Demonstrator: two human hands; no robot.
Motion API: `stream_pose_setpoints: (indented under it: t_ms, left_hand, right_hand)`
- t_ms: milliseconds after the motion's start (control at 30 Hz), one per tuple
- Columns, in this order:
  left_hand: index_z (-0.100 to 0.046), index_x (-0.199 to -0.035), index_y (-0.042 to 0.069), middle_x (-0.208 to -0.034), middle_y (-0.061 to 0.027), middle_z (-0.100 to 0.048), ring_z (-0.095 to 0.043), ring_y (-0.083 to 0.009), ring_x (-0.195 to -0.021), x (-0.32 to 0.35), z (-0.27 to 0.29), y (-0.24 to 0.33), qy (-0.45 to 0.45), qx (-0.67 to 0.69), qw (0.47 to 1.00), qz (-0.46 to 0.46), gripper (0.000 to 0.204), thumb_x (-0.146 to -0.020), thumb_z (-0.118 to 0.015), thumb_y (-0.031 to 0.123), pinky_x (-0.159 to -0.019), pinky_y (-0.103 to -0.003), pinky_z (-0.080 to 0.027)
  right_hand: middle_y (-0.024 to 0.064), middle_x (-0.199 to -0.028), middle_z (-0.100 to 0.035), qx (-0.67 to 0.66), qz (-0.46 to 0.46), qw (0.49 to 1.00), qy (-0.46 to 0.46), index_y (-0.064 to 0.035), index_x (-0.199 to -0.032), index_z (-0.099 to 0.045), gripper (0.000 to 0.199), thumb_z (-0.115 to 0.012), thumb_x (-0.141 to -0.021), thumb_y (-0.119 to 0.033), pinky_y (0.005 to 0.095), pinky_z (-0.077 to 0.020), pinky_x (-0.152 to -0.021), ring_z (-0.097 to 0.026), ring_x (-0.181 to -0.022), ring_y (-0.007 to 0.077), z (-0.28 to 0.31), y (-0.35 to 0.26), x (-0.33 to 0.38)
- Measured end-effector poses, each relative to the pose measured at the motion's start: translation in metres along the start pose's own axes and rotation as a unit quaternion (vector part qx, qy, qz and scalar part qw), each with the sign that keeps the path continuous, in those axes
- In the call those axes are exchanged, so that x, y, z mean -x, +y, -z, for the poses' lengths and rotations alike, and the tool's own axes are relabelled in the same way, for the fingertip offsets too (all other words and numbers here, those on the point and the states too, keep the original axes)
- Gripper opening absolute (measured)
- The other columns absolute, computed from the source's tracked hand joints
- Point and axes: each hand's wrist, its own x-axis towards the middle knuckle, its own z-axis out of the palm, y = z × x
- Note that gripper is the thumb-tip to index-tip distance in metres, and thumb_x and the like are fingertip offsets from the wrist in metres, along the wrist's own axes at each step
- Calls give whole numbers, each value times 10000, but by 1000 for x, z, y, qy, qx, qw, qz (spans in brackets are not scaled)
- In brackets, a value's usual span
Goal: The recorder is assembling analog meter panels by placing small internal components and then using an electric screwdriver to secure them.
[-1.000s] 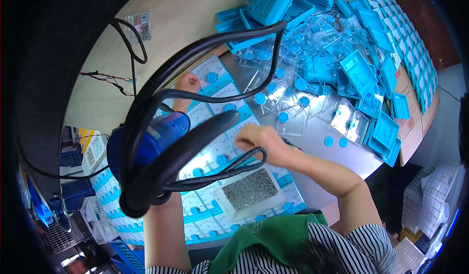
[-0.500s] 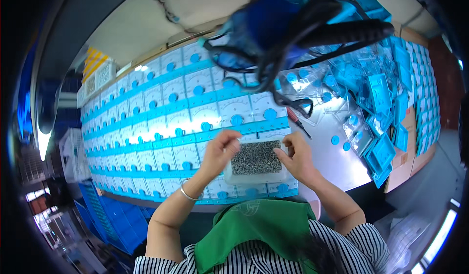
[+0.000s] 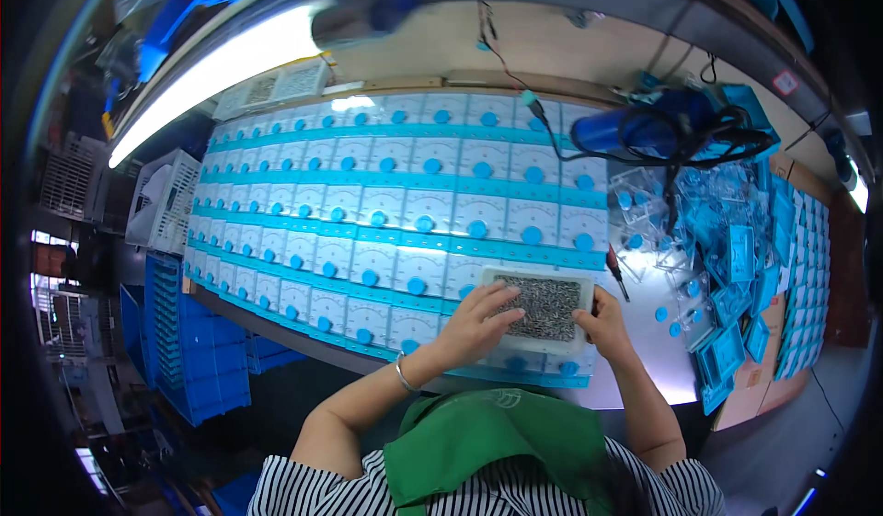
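Observation:
A white plastic tray lies over the near right part of the rows of meters. It is filled with small grey metal pieces, probably screws. My right hand grips the tray's right side, thumb on the rim and fingers curled outside. My left hand reaches over the left side with its fingers spread, the tips at the metal pieces. Whether anything small sits under those fingertips cannot be made out. Around the tray stand several rows of flat meters with white dial faces, blue strips and round blue knobs.
A screwdriver with a red and black handle lies right of the meters. Beyond it is a heap of blue frames and clear covers. A blue cylindrical tool with black cable is at the back. Blue crates stand at left.
My view has swung, so the bench appears shifted. My left hand has moved from the tray's left edge over the metal pieces. The right hand stays at the tray's right side.

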Motion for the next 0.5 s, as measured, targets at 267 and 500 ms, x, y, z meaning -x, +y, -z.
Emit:
stream_pose_setpoints:
  t_ms: [267,500]
  left_hand:
    - [-215,-1472,48,-1440,-148,-353,-375,-261,-1320,87,149,13,43,587,705,394,867,-789,-713,240,-1073,-393,-342]
    - [-210,-1453,113,-1234,-152,-460,-635,-304,-955,138,331,28,76,601,722,334,832,-763,-657,242,-444,-395,-589]
  right_hand:
    - [15,-741,-571,-51,20,993,-109,-3,-1094,-575,330,-635,-784,-98,231,-368,-409,-485,-511,50,-127,-54,21]
    - [51,-767,-608,-225,73,934,-267,-26,-1058,-554,253,-625,-899,-210,226,-412,-434,-559,-531,83,-258,-118,40]
